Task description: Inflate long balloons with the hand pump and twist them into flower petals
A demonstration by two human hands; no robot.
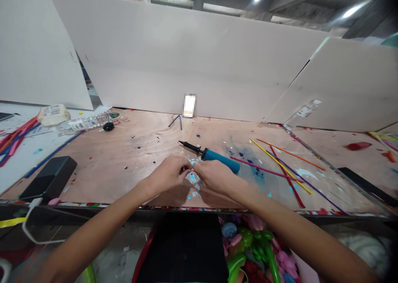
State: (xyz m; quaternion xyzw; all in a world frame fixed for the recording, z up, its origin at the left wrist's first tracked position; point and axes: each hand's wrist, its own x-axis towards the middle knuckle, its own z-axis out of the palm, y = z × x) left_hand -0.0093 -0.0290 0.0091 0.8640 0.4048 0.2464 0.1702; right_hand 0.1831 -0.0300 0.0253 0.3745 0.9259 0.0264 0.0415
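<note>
My left hand (174,171) is closed in a pinch above the wooden tabletop (112,167). Its fingertips almost meet those of my right hand (211,176), which is also closed. Whatever lies between the fingers is too small or hidden to make out. Just behind my right hand lies a hand balloon pump (222,159) with a teal barrel and a black nozzle pointing to the back left. Several long uninflated balloons, among them a yellow one (284,169) and a purple one (311,186), lie crossed to the right of my right hand. Light-blue scraps are scattered beneath my fingers.
A dark box (49,178) and a plastic bottle (90,122) are on the left. Another bottle (301,115) leans at the back right, near a black flat object (367,185). White panels (192,55) wall the back. Inflated balloons (258,245) fill a container below the table edge.
</note>
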